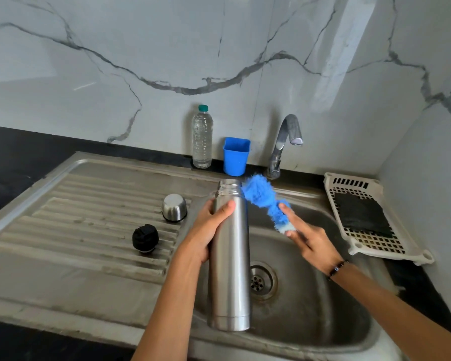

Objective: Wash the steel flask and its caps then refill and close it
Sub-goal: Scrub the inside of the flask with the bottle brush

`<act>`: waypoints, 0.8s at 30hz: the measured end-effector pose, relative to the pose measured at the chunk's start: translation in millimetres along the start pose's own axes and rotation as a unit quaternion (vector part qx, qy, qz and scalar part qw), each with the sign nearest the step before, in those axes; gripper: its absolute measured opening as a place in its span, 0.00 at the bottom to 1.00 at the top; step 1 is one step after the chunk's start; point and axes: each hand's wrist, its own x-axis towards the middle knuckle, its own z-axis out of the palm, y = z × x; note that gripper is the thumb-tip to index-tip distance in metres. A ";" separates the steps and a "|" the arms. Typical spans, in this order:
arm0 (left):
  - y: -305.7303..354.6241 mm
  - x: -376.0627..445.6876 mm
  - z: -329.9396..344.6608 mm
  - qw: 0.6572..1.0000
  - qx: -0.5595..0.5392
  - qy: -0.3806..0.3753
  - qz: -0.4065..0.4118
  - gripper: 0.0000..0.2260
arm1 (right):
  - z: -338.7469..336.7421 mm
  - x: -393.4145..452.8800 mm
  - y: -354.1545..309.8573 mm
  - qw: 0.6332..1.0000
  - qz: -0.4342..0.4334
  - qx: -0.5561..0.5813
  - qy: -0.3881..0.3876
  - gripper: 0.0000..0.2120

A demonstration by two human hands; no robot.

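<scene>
My left hand (209, 227) grips the tall steel flask (230, 269) around its upper body and holds it upright over the sink basin (310, 308), mouth uncapped. My right hand (306, 237) pinches the handle of a fluffy blue bottle brush (262, 198), whose bristle head sits just to the right of the flask's neck, outside it. A steel cup cap (174, 207) stands upside down on the ribbed drainboard (89, 217). The black inner stopper (145, 238) lies nearer to me on the same drainboard.
A clear water bottle (202, 138) with a green cap and a blue plastic cup (236, 156) stand against the marble wall. The tap (284, 144) rises behind the basin. A white perforated tray (370, 220) with a dark scrub pad sits at the right.
</scene>
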 end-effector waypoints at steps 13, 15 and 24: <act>-4.5 7.6 1.9 0.999 -0.016 0.039 0.029 0.15 | 0.2 17.6 -11.8 1.000 -0.006 0.000 0.019 0.25; -4.1 7.9 1.3 0.999 -0.014 0.041 0.011 0.21 | -3.3 13.3 -9.4 0.999 0.026 0.018 0.044 0.25; -4.3 7.4 -1.4 0.998 -0.052 -0.022 0.013 0.32 | 10.2 21.4 -23.6 0.999 -0.023 0.041 0.003 0.24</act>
